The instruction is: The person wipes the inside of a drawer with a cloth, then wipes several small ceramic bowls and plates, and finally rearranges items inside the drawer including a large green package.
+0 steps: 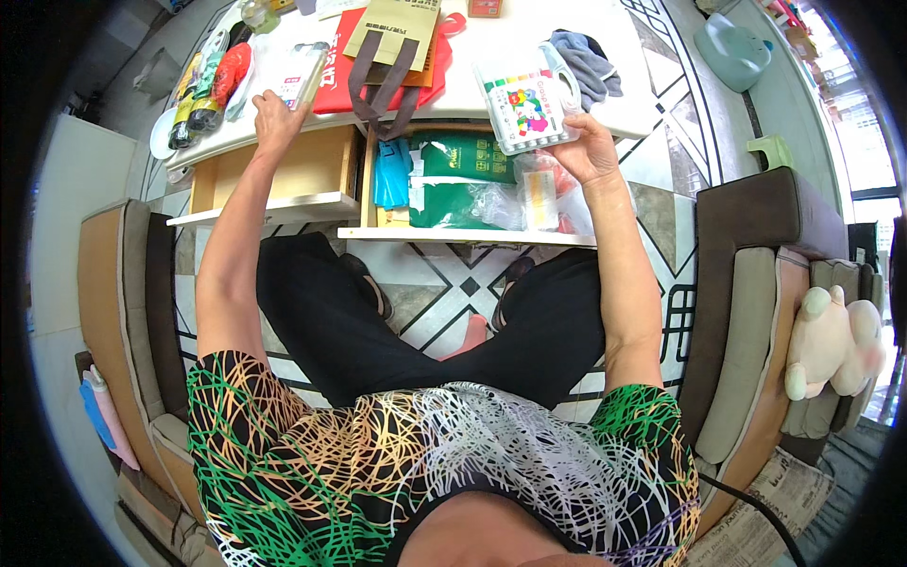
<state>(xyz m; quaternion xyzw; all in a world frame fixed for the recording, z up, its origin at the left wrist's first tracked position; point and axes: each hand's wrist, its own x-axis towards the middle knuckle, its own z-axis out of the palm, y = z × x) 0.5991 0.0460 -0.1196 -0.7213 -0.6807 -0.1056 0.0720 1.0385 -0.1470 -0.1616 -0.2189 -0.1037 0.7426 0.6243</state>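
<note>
My right hand (pixel 594 151) grips the lower right corner of a clear plastic marker case (pixel 524 106). The case has a carry handle, a colourful printed label and a row of coloured pens inside. It is raised over the front edge of the white table (pixel 453 106). At the table's left part, my left hand (pixel 278 124) holds a clear plastic box (pixel 310 78) with a yellowish side, thumb at its near end. Its contents are hard to tell. Between the hands lie a red bag (pixel 336 81) and a beige paper bag (pixel 397 32) with dark handles.
Below the tabletop, two drawers stand pulled out: a left wooden drawer (pixel 301 166) and a right drawer (pixel 464 234) with green packages (pixel 460 202), a blue packet (pixel 392 170) and plastic bags. A grey cloth (pixel 584 67) lies at the right. Several rolled bags (pixel 205 106) lie left.
</note>
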